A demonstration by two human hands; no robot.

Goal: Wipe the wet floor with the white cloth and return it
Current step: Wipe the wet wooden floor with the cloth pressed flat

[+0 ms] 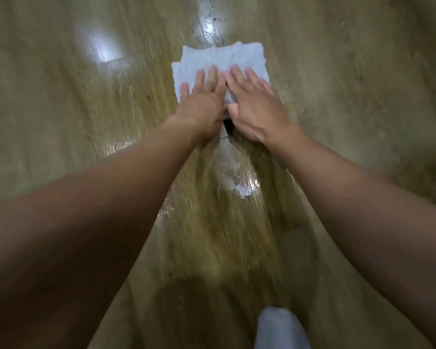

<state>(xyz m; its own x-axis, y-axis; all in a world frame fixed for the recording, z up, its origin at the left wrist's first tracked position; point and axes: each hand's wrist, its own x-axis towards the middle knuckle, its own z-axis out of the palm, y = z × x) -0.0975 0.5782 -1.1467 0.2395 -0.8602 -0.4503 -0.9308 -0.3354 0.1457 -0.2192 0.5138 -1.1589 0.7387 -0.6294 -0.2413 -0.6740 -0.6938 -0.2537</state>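
The white cloth (227, 59) lies folded flat on the wooden floor (61, 109), far ahead of me. My left hand (202, 102) presses palm-down on its near left part, fingers spread. My right hand (252, 102) presses flat beside it on the near right part. The two hands touch at the thumbs. A wet, shiny streak (237, 182) runs on the floor from below my hands toward me. More wet shine (209, 26) shows just beyond the cloth. The picture is blurred by motion.
A pale trouser knee (280, 328) shows at the bottom edge. A bright light reflection (103, 46) sits on the floor at upper left. Small wet patches (116, 147) glint beside my left forearm.
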